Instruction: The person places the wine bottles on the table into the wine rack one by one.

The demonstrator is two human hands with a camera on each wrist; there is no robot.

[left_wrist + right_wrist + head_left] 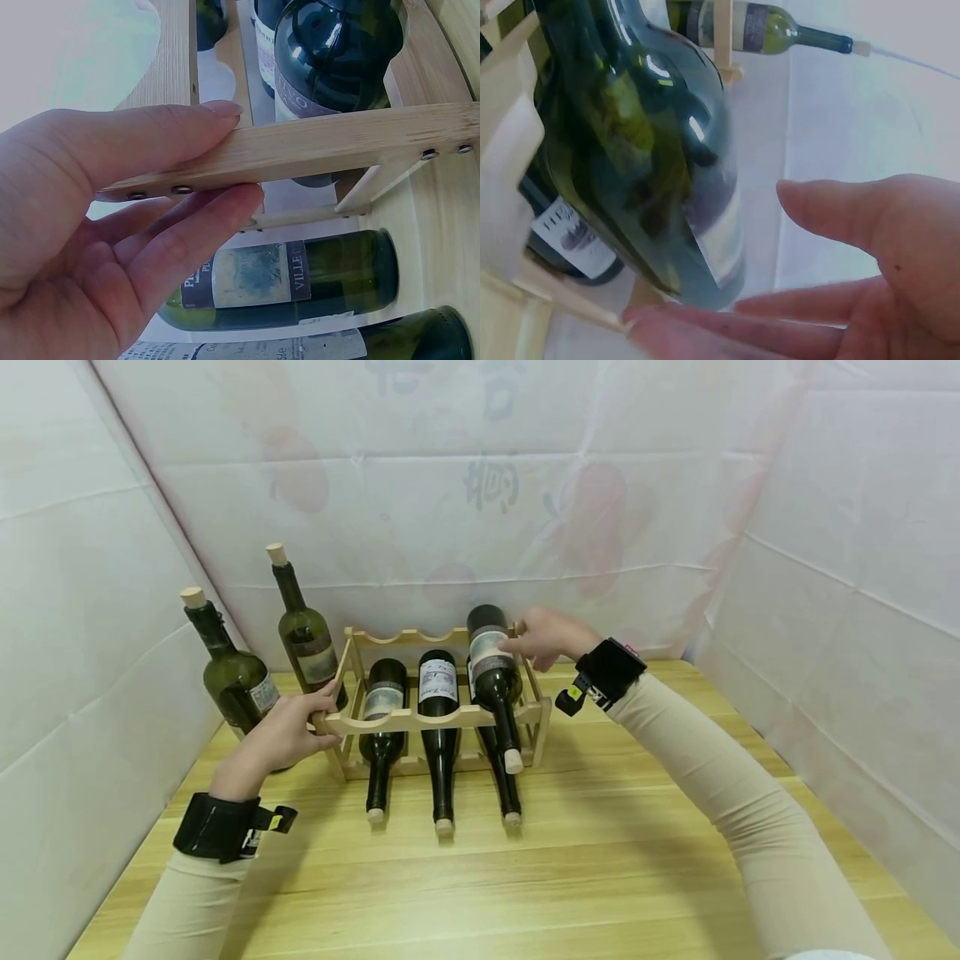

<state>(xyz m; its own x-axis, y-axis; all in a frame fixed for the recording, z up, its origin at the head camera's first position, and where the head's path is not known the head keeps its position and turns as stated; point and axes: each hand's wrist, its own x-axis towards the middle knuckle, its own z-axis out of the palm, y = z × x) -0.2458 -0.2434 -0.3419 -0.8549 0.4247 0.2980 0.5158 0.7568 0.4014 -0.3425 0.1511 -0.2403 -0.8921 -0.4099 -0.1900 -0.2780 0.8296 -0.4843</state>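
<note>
Pale wood, head view: rack (pixel 408 721) on the table (pixel 615 860), upper bottle (pixel 495 672) lying across its top at the right end, base to the back, corked neck tipped down past the front edge. Below, three bottles (pixel 438 681) with necks toward the wearer; just left of the rack, two standing bottles (pixel 234 681). Left hand (pixel 288 731) at the near left corner; right hand (pixel 551 637) beside the upper bottle's rear half, index finger over the label edge. Cannot tell whether touching.

Left wrist view: rail (pixel 315 146) pinched firmly, thumb above, fingers below. Sound bracing, by judgement; apply even pressure, so as not to skew or lift the rack.

Right wrist view: thumb and fingers well apart, nothing clamped, glass close by the fingertips. Likely a settling step. Best guide the base gently, square to the notches, without pushing forward; check front and rear support before withdrawing. Rear seating not clear.
</note>
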